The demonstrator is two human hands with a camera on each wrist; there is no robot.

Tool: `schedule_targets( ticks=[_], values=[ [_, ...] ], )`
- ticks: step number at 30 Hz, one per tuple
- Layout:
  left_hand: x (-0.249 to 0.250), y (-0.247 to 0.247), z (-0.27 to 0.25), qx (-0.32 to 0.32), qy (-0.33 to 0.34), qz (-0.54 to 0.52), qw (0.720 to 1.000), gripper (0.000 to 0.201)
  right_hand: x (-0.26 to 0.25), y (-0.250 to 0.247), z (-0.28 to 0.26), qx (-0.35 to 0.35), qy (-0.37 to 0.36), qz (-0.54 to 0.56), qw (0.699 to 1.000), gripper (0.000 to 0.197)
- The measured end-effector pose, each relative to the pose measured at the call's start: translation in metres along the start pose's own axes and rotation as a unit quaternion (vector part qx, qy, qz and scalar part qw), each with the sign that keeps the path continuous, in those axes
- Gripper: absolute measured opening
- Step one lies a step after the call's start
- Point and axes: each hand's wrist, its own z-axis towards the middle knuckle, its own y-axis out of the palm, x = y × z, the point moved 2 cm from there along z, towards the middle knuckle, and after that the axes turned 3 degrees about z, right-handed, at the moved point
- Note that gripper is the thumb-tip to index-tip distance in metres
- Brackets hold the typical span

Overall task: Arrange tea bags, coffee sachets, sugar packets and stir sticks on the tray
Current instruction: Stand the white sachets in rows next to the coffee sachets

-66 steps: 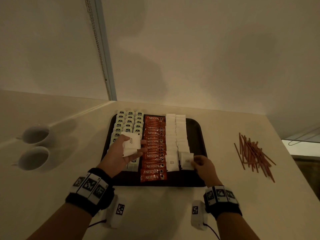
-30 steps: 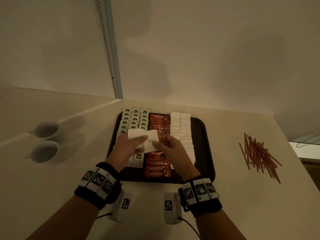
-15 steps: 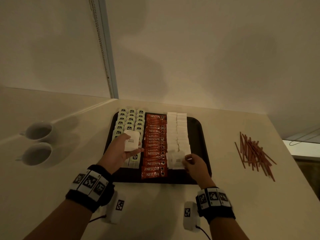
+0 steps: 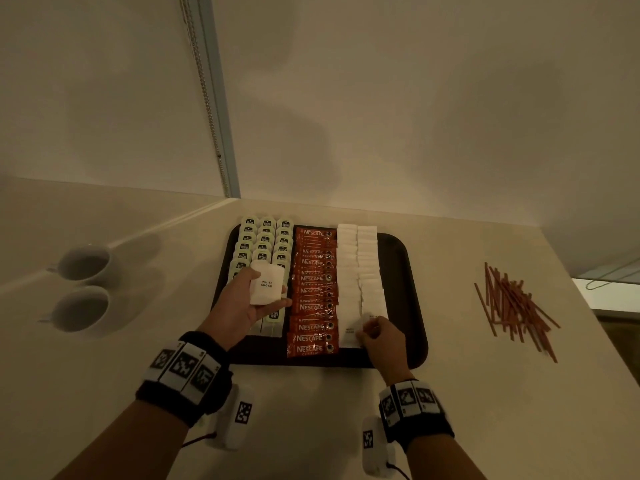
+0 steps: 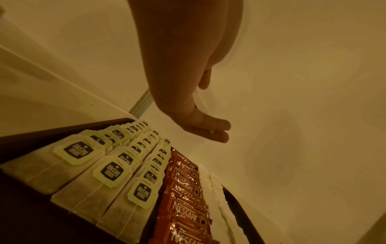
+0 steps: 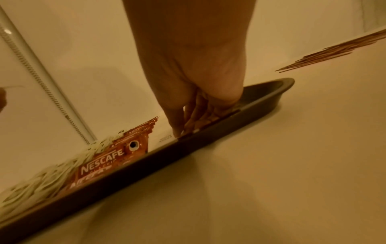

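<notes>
The dark tray (image 4: 408,271) holds three columns of tea bags (image 4: 265,237), one column of red coffee sachets (image 4: 313,289) and two columns of white sugar packets (image 4: 358,265). My left hand (image 4: 242,306) hovers over the tea bags and grips a small stack of sugar packets (image 4: 266,288). My right hand (image 4: 381,336) is at the near end of the right sugar column, its curled fingers (image 6: 188,125) pinching one sugar packet (image 4: 373,318) low against the tray. The stir sticks (image 4: 512,306) lie in a loose pile on the counter, right of the tray.
Two white cups (image 4: 83,285) stand on the counter left of the tray. A wall with a metal strip (image 4: 211,98) rises just behind the tray. The counter edge (image 4: 588,306) drops off past the stir sticks. The tray's right strip (image 4: 398,258) is bare.
My right hand took one packet from the stack in my left hand, carried it right to the near end of the sugar column and lowered it. The left hand stayed over the tea bags.
</notes>
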Motion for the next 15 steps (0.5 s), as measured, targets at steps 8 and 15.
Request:
schedule_targets(
  ticks=[8, 15],
  values=[
    [-0.001, 0.008, -0.001, -0.036, 0.014, 0.143, 0.989, 0.023, -0.066, -0.007, -0.011, -0.016, -0.126, 0.094, 0.987, 0.015],
    [-0.004, 0.022, -0.003, -0.021, 0.121, 0.239, 0.963, 0.017, -0.139, 0.002, -0.023, -0.137, -0.182, 0.220, 0.948, 0.009]
  ],
)
